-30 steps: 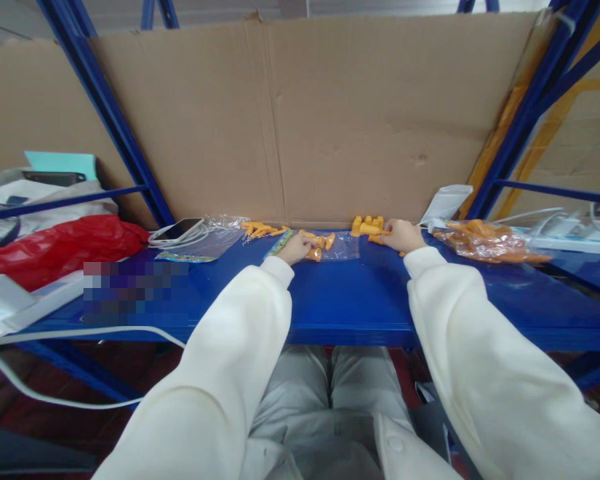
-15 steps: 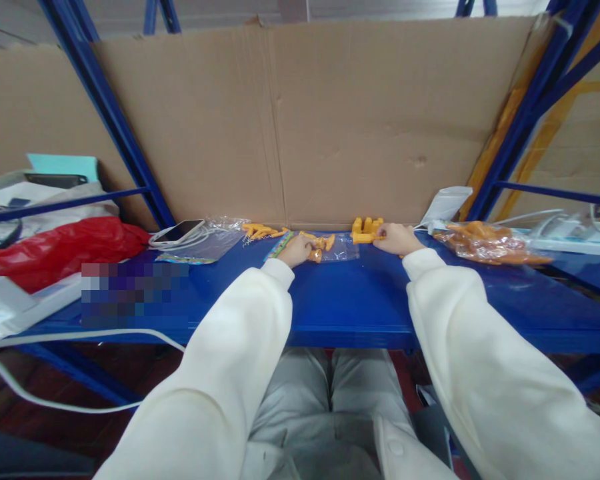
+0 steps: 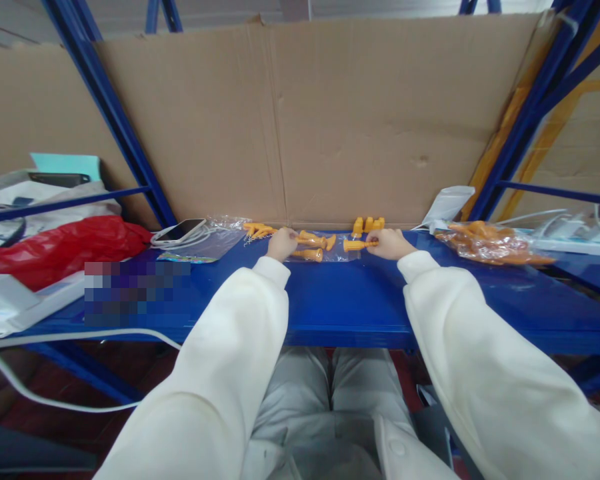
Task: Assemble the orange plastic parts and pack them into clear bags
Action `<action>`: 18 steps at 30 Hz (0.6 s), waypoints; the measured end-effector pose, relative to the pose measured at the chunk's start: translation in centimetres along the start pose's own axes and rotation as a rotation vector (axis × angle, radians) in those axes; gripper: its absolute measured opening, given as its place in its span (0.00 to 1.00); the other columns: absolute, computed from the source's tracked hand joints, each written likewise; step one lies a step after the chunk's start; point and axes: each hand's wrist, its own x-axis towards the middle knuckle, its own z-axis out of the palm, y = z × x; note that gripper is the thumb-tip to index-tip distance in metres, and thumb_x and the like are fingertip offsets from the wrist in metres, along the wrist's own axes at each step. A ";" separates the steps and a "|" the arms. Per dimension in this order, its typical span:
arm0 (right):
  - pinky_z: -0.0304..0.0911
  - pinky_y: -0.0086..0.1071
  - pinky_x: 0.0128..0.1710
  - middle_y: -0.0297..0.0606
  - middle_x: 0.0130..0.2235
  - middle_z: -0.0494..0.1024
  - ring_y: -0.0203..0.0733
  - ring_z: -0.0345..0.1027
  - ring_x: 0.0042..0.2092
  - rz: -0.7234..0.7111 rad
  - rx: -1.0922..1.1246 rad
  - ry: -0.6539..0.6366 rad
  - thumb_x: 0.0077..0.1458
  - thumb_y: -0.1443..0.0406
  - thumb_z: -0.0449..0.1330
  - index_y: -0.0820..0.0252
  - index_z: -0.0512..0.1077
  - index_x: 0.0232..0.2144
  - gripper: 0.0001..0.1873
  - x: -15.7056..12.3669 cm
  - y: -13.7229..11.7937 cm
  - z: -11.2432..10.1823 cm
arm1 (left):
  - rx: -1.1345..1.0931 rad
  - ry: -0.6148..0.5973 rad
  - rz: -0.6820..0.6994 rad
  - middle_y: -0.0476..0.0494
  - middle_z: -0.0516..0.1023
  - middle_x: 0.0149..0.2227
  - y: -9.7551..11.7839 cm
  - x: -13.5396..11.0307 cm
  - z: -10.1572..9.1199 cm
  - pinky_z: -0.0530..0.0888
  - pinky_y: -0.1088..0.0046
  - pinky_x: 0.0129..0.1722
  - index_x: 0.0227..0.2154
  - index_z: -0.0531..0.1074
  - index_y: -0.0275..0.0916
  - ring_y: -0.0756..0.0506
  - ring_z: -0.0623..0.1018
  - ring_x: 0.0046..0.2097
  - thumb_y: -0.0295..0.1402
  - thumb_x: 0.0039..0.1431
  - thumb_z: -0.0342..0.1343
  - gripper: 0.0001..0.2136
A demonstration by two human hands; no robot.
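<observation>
My right hand (image 3: 387, 245) is closed on the thin end of an orange plastic piece (image 3: 353, 245), which lies sideways with its wider end pointing left. Just behind it stand a few short orange pieces (image 3: 369, 225) in a row. My left hand (image 3: 282, 245) has its fingers pinched at the left end of a clear plastic bag (image 3: 336, 251); what they hold is hidden. Beside those fingertips, orange leg-shaped pieces (image 3: 317, 240) lie on or in the bag. More thin orange pieces (image 3: 259, 231) rest left of my left hand.
The blue shelf (image 3: 347, 300) backs onto a cardboard sheet (image 3: 380, 120). At right lies a clear bag of orange parts (image 3: 490, 243). A phone (image 3: 183, 231) with a white cable, a red plastic bag (image 3: 65, 247) and a white power strip (image 3: 40, 303) are at left.
My left hand has shifted left, uncovering the leg-shaped pieces. My right hand has moved slightly left, drawing its piece away from the standing row and toward the front.
</observation>
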 end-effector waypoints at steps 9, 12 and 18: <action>0.66 0.40 0.56 0.46 0.53 0.82 0.55 0.74 0.57 -0.047 0.042 0.023 0.62 0.66 0.56 0.58 0.80 0.52 0.19 0.0 -0.9 0.5 | 0.097 -0.122 -0.028 0.33 0.85 0.43 -0.4 0.2 -0.2 0.77 0.67 0.51 0.37 0.81 0.36 0.37 0.83 0.50 0.23 0.51 0.60 0.11; 0.66 0.42 0.56 0.46 0.54 0.82 0.55 0.74 0.57 -0.065 0.063 0.016 0.63 0.66 0.56 0.58 0.80 0.52 0.19 0.0 -1.4 0.8 | 0.133 -0.144 -0.018 0.34 0.85 0.44 -0.5 0.3 -0.1 0.77 0.71 0.48 0.41 0.81 0.34 0.39 0.83 0.49 0.23 0.49 0.61 0.14; 0.66 0.42 0.57 0.44 0.54 0.82 0.52 0.74 0.57 -0.133 0.184 0.043 0.63 0.67 0.56 0.56 0.81 0.51 0.19 0.4 -2.7 1.6 | 0.139 -0.154 0.007 0.35 0.85 0.44 -0.7 0.3 -0.1 0.77 0.72 0.49 0.46 0.81 0.33 0.38 0.83 0.50 0.23 0.46 0.62 0.21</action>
